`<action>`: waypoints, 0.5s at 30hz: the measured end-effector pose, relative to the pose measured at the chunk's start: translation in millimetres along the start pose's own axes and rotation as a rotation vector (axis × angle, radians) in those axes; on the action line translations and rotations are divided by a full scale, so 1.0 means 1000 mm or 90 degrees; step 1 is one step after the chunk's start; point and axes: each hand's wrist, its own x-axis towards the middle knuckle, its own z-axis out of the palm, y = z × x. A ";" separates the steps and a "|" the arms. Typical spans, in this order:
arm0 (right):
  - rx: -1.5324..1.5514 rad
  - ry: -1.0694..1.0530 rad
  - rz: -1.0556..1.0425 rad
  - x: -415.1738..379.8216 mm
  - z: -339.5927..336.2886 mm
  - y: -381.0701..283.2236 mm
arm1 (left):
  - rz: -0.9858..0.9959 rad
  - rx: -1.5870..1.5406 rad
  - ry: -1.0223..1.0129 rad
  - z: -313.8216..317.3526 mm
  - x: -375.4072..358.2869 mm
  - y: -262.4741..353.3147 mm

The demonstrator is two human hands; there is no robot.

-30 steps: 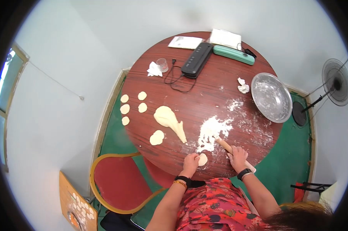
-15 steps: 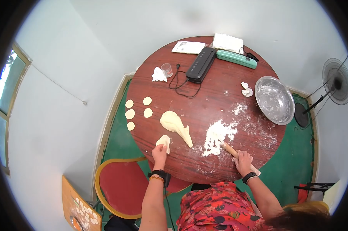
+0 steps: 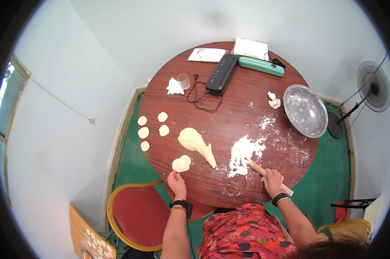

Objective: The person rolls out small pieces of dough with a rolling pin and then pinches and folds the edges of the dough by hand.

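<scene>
Two thin round dough wrappers (image 3: 181, 163) lie partly overlapping on the left front of the table. My left hand (image 3: 176, 182) is just below their lower edge, holding nothing, its fingers loosely bent and a little apart. A wooden rolling pin (image 3: 256, 167) slants across the front right of the table. My right hand (image 3: 273, 181) is closed around its lower part. Its upper end meets a patch of white flour (image 3: 242, 153). Between the hands, farther back, lies a large lump of dough (image 3: 193, 140) with a long tail toward the front. Several small dough rounds (image 3: 164, 130) rest at the left.
A steel bowl (image 3: 306, 111) stands at the table's right edge beside crumpled tissue (image 3: 273, 100). Farther back are a black corded device (image 3: 222, 74), a green device (image 3: 261, 66), a glass (image 3: 183, 81) and paper (image 3: 207, 55). A red chair (image 3: 139, 213) is at the left front.
My left hand has let go of the dough wrapper, which now lies flat overlapping another, and has drawn back slightly toward me. My right hand stays on the rolling pin. The view has shifted slightly.
</scene>
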 end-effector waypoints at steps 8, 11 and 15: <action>-0.010 0.010 0.004 -0.001 -0.001 -0.004 | -0.117 0.037 -0.280 0.059 -0.028 0.109; -0.024 0.007 0.013 -0.001 0.002 -0.003 | -0.136 0.111 -0.285 0.071 -0.037 0.128; -0.028 -0.003 0.023 0.000 0.000 -0.005 | -0.104 0.184 -0.345 0.069 -0.030 0.137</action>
